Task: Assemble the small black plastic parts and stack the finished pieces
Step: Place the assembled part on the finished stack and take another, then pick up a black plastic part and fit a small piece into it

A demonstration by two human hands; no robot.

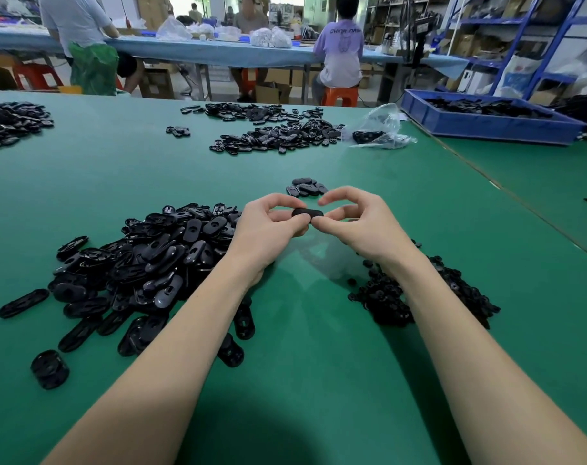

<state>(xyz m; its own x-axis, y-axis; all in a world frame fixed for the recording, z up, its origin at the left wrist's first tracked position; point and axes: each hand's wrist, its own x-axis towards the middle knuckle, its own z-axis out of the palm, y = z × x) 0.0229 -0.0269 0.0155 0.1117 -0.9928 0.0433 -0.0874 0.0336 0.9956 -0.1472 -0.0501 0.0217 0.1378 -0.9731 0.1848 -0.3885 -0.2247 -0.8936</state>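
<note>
Green matting covers the work table (302,364), whose near edge lies under the person's two bare forearms. Toward the near left corner sits a big heap of oval black shells (144,263), with strays spilled around its near side. Under the right forearm lies a smaller heap of little black inserts (426,297). Between the heaps, raised above the mat, the left hand (268,226) and right hand (355,223) meet on one oval black piece (307,213); each hand pinches an end of it between thumb and curled fingers. Just beyond the hands rests a small cluster of finished pieces (307,187). Near the far edge lie more scattered black parts (278,132) beside a clear plastic bag (379,125). A blue bin (486,122) of parts stands at the far right.
</note>
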